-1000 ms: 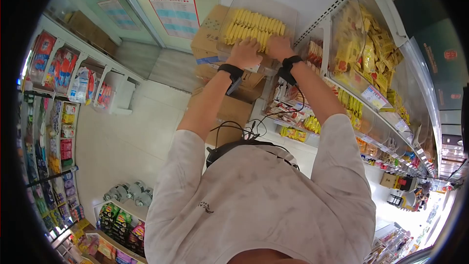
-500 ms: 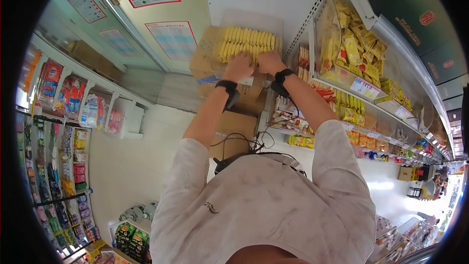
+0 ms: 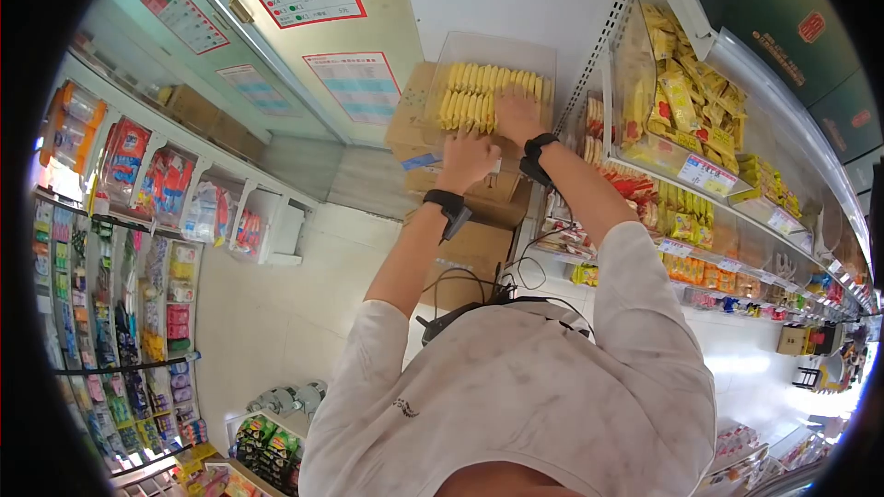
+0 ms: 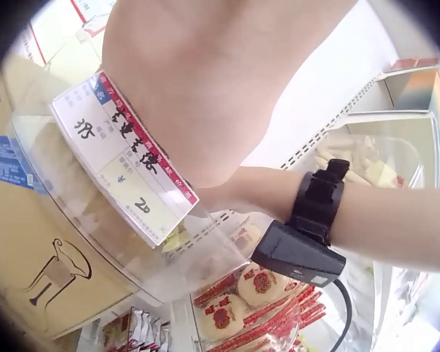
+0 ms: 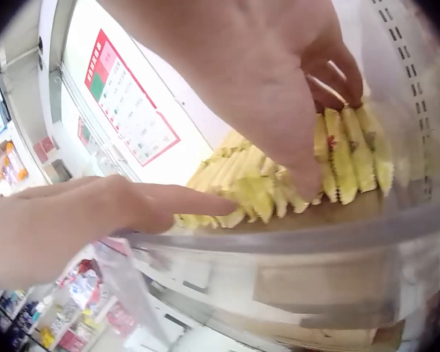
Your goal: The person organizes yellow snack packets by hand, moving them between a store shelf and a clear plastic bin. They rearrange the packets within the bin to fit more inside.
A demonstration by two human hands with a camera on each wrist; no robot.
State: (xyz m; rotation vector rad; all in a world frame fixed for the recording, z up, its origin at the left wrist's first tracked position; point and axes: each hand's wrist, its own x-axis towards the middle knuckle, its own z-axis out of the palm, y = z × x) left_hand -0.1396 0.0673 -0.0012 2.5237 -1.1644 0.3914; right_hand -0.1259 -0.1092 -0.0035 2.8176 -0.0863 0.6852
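Rows of slim yellow snack packets stand in a clear plastic bin on a cardboard box. My right hand is over the right part of the front row. In the right wrist view, its thumb is at the near ends and its fingers curl behind the packets, gripping some. My left hand is at the bin's front edge, left of the right hand. Its extended finger touches the near packet ends. A handwritten price tag is on the bin's front, below the left hand.
To the right, shelves hold a bin of larger yellow packets and red-and-white packs. A green door frame with posters stands at the back left. Cables hang near my waist, and more cardboard is below.
My right hand has moved from the front edge further in over the packets. The left hand has drawn back slightly to the front edge. The head view has shifted.
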